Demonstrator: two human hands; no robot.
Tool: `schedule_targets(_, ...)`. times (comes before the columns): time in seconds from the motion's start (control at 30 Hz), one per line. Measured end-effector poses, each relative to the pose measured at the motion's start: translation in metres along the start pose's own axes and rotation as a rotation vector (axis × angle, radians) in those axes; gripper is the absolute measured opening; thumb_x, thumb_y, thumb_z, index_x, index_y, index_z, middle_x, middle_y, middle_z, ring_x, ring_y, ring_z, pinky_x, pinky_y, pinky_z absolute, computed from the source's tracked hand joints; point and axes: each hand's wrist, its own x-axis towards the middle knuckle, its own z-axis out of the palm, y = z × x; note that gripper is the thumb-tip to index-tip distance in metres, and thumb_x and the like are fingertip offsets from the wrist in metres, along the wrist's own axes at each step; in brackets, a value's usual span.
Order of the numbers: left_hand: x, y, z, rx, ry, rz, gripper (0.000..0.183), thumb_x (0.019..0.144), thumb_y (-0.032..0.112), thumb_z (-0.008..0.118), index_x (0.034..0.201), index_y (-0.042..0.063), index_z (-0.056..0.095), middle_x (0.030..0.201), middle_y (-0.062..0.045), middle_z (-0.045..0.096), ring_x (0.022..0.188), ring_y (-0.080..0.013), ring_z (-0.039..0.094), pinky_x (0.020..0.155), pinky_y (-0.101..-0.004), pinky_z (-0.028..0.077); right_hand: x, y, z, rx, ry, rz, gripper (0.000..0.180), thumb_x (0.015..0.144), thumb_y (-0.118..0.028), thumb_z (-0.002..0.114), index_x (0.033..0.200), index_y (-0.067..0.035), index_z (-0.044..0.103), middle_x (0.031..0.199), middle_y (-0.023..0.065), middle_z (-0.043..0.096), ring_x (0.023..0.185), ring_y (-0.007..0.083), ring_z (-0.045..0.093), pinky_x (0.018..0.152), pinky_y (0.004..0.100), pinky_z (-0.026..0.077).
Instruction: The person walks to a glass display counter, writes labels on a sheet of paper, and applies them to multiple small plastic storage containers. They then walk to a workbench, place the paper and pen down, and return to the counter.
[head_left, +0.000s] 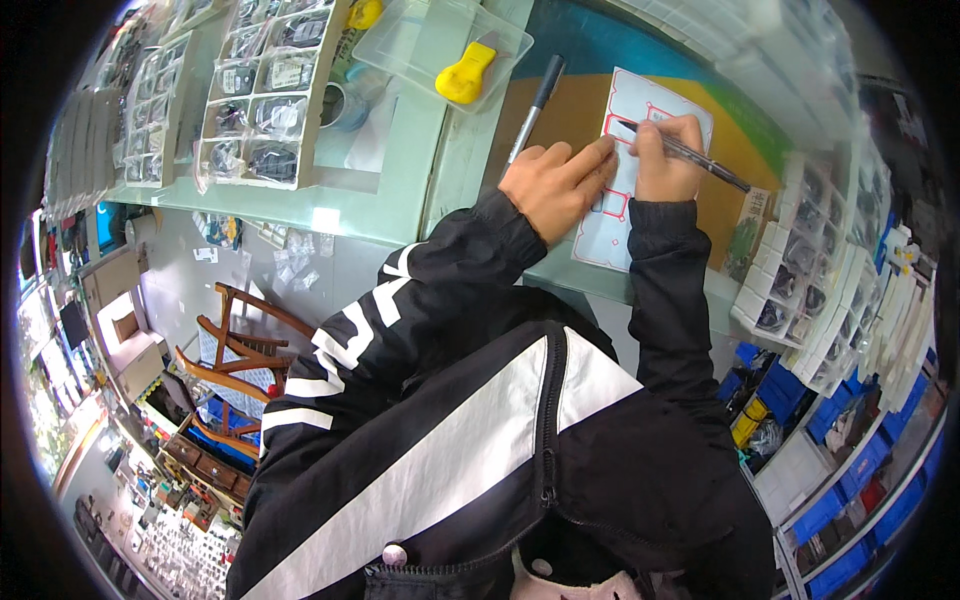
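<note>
A long white paper card with red frames (622, 169) lies on a brown, blue and yellow mat. My right hand (669, 161) grips a dark pen (705, 160) whose tip points left, at a red-framed box near the card's upper part. My left hand (561, 180) rests flat, its fingertips on the card's left side and its palm over the mat. A silver marker with a black cap (536, 109) lies just beyond that hand's knuckles, its lower end close to the fingers. No object shows in my left hand.
A clear plastic tray (420, 45) holds a yellow-handled scraper (466, 73). Compartment trays of bagged parts (259, 97) stand at the left, more (795, 255) at the right. A wooden chair (240, 352) is at the lower left; blue bins (862, 465) fill shelves at the lower right.
</note>
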Motion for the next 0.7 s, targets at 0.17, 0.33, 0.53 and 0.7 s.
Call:
schedule_targets(0.17, -0.0005, -0.0023, 0.0005, -0.050, 0.011, -0.020, 0.034, 0.073, 0.014, 0.059, 0.106, 0.008, 0.059, 0.115, -0.003, 0.056, 0.072, -0.0152, 0.059, 0.062, -0.0273, 0.048, -0.0047, 0.0066, 0.0018, -0.085, 0.046, -0.041, 0.015, 0.078, -0.008, 0.059, 0.070, -0.003, 0.047, 0.056, 0.0042, 0.051, 0.051, 0.0100, 0.050, 0.050, 0.0256, 0.041)
schedule_targets(0.33, -0.0019, -0.0033, 0.0000, -0.109, 0.029, -0.053, 0.029, 0.074, 0.013, 0.058, 0.101, 0.006, 0.060, 0.112, -0.004, 0.058, 0.066, -0.0161, 0.063, 0.058, -0.0281, 0.050, -0.0038, 0.0075, 0.0043, -0.150, 0.071, -0.049, 0.017, 0.077, -0.010, 0.061, 0.070, -0.003, 0.047, 0.056, 0.0050, 0.051, 0.051, 0.0108, 0.050, 0.049, 0.0263, 0.041)
schedule_targets(0.53, -0.0013, -0.0037, -0.0011, -0.115, 0.021, -0.054, 0.026, 0.075, 0.013, 0.057, 0.100, 0.006, 0.060, 0.112, -0.004, 0.058, 0.065, -0.0152, 0.063, 0.057, -0.0275, 0.051, -0.0039, 0.0056, 0.0028, -0.201, 0.051, -0.073, 0.017, 0.076, -0.010, 0.062, 0.070, -0.003, 0.047, 0.056, 0.0058, 0.052, 0.051, 0.0111, 0.051, 0.049, 0.0260, 0.041)
schedule_targets(0.7, -0.0012, -0.0050, -0.0014, -0.118, 0.028, -0.037, 0.026, 0.075, 0.014, 0.057, 0.100, 0.005, 0.060, 0.113, -0.005, 0.057, 0.065, -0.0160, 0.063, 0.058, -0.0274, 0.051, -0.0051, 0.0031, 0.0032, -0.109, 0.054, -0.037, 0.017, 0.077, -0.009, 0.061, 0.070, -0.003, 0.047, 0.056, 0.0046, 0.052, 0.051, 0.0105, 0.051, 0.049, 0.0250, 0.041)
